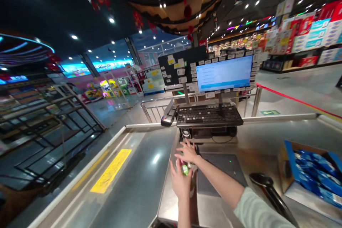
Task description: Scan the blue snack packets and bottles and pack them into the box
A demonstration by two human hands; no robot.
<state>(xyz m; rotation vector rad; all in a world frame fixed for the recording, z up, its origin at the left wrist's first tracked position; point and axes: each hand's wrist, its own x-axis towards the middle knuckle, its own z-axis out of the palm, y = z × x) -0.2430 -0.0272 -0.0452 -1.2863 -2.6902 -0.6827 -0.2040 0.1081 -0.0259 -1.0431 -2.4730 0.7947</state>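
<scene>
Supermarket checkout lane under bright ceiling spots, with a brushed stainless-steel table [171, 210] running forward from the person. Spread fingers of the left hand [180, 184] curl up around the lower side of a small glossy bottle with a green-and-white label [186, 169], apparently clamped on it, though they hide much of its shape. Over its top arches the right hand [188, 152], fingers slightly apart and bent down towards it; whether they grip or only touch cannot be told from this view. Held between both hands, the bottle sits just beside the near left edge of a flat dark-grey scanner plate [223, 174], off its smooth surface rather than resting on it. A pale green knit sleeve [258, 213] covers the right arm, which crosses the near edge of the plate. Right of the plate stands a black round-headed scanner on a slim stalk [268, 188], and farther right an open cardboard carton with blue trim [307, 156] holds glossy blue packets. Left of the plate runs a grey rubber conveyor belt [133, 174] with a yellow strip. Beyond the plate sit a black plastic keyboard [210, 114] and a pale blue glowing monitor [224, 73] edged with paper notes
</scene>
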